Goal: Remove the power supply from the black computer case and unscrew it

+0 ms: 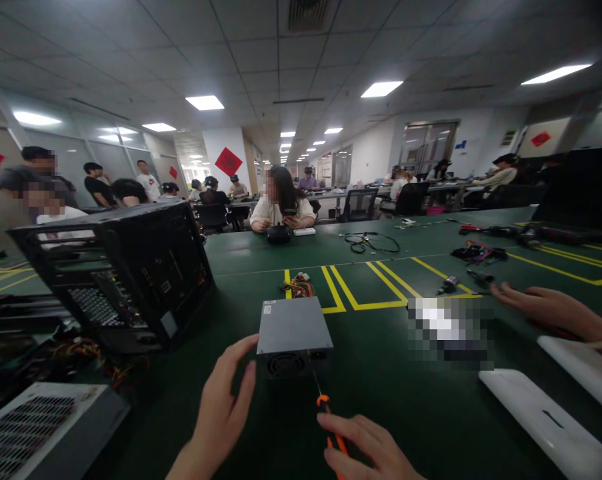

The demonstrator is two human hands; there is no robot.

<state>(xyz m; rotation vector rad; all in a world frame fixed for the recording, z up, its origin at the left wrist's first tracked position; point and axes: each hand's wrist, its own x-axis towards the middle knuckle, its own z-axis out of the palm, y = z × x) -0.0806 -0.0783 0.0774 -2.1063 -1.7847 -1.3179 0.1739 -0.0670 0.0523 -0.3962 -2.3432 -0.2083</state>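
Observation:
A grey computer power supply (pixel 295 327) sits on the green table in front of me, its fan side facing me. My left hand (pixel 225 397) is at its left side, fingertips at the edge and thumb apart from the fingers; it does not wrap round the case. My right hand (pixel 363 443) grips the handle of an orange and black screwdriver (pixel 323 404). The shaft points up and away, its tip at the near face of the power supply, left of the socket. Whether the tip sits in a screw is too small to tell. Coloured cables (pixel 301 285) lie behind the unit.
A black computer case (pixel 155 273) stands at the left, with another power supply (pixel 45 427) nearer me. At the right lie white devices (pixel 545 420), cables (pixel 478 252) and another person's hand (pixel 555 310). A person (pixel 283 203) sits across the table.

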